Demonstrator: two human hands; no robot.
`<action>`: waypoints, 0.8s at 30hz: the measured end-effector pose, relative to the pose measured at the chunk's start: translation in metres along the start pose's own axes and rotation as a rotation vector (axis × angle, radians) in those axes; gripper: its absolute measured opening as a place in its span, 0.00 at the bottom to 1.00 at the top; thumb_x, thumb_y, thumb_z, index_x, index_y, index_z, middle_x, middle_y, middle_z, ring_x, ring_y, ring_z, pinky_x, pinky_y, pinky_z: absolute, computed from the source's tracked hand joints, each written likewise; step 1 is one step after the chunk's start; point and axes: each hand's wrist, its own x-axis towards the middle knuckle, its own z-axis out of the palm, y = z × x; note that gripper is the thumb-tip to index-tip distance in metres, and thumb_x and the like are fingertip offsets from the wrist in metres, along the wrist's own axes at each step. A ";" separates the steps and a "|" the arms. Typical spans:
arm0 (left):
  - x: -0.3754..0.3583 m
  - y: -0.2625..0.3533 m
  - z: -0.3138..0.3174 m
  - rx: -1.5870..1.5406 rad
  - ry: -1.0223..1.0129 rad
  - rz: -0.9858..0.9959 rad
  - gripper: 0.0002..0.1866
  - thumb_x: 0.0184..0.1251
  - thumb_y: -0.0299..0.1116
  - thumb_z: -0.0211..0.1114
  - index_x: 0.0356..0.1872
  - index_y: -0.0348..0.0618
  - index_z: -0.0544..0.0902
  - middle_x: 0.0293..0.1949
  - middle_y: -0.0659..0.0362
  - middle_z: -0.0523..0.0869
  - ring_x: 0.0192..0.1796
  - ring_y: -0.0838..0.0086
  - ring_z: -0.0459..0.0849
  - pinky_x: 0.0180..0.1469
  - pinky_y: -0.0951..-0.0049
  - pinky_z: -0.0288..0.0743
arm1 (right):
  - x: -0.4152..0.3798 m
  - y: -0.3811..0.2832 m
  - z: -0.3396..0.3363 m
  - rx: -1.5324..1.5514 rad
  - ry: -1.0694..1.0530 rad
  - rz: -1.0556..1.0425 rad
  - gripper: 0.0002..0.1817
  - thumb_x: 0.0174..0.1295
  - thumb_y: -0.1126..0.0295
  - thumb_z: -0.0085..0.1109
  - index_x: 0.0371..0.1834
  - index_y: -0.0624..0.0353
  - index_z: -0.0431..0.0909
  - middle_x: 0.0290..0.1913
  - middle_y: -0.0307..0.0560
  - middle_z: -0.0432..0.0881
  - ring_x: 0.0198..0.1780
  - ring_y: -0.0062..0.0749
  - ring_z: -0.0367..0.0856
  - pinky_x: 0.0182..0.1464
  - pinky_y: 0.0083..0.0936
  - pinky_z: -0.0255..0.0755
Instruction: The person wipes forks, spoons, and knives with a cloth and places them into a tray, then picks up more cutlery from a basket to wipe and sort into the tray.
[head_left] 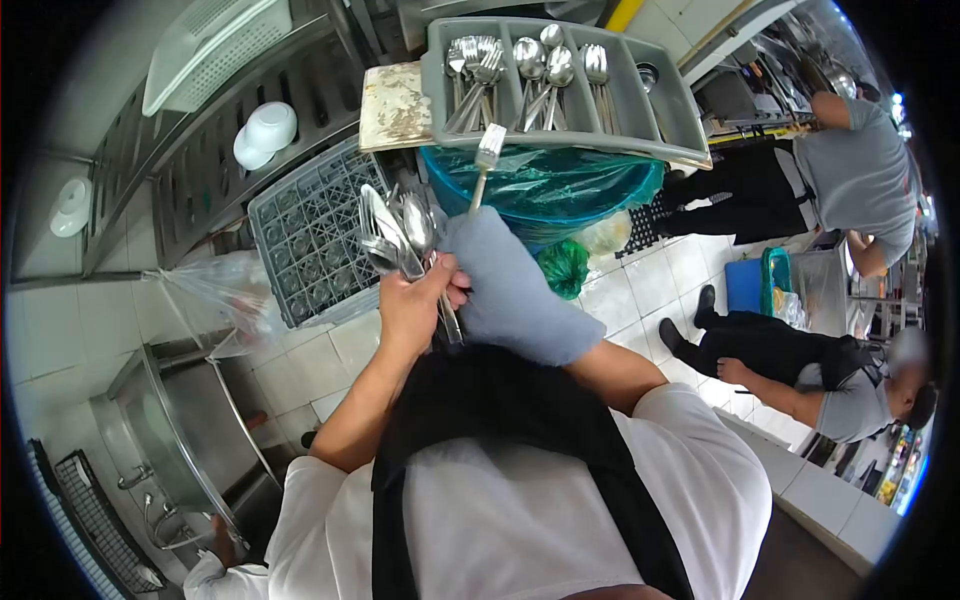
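Note:
My left hand (412, 305) is closed around a bunch of metal cutlery (400, 228), spoons and knives among it, with the heads pointing away from me. A grey-blue cloth (515, 290) covers my right hand, so its fingers are hidden. From the far end of the cloth sticks a fork (488, 150), tines up, gripped through the fabric. Just beyond, a grey cutlery tray (437, 85) has forks (475, 65) in its left compartment, spoons (545, 75) beside them and more cutlery further right.
Below the tray stands a blue bin (570, 205) lined with green plastic. To the left are a grey glass rack (290, 225), white bowls (270, 127) on a metal counter, and a sink (185, 420). Two people (860, 170) (800, 375) are at the right.

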 end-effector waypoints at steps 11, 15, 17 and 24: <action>-0.007 0.006 -0.047 -0.318 -0.323 -0.087 0.20 0.64 0.30 0.61 0.55 0.29 0.76 0.32 0.55 0.84 0.25 0.75 0.82 0.28 0.76 0.77 | 0.072 -0.016 -0.028 -0.826 -0.231 -0.049 0.20 0.39 0.66 0.72 0.36 0.57 0.75 0.33 0.45 0.79 0.38 0.47 0.80 0.43 0.34 0.73; 0.000 0.008 -0.058 -0.197 -0.338 -0.104 0.19 0.64 0.28 0.61 0.54 0.28 0.76 0.34 0.51 0.86 0.27 0.72 0.85 0.30 0.75 0.80 | 0.037 -0.037 -0.004 -0.433 -0.001 -0.110 0.28 0.43 0.64 0.69 0.49 0.61 0.74 0.46 0.51 0.79 0.43 0.52 0.82 0.53 0.35 0.73; -0.001 0.005 -0.059 -0.138 -0.310 -0.117 0.16 0.64 0.28 0.63 0.49 0.28 0.77 0.36 0.49 0.87 0.27 0.70 0.86 0.29 0.75 0.80 | 0.041 -0.047 0.003 -0.388 -0.098 -0.288 0.24 0.42 0.66 0.67 0.45 0.62 0.75 0.44 0.52 0.77 0.46 0.52 0.77 0.49 0.36 0.74; -0.001 -0.007 -0.059 -0.207 -0.105 -0.036 0.11 0.64 0.30 0.66 0.41 0.33 0.79 0.33 0.50 0.86 0.26 0.70 0.85 0.28 0.73 0.81 | 0.037 -0.094 0.005 -0.477 0.024 -0.205 0.17 0.41 0.67 0.67 0.38 0.57 0.81 0.47 0.52 0.74 0.49 0.46 0.74 0.44 0.36 0.77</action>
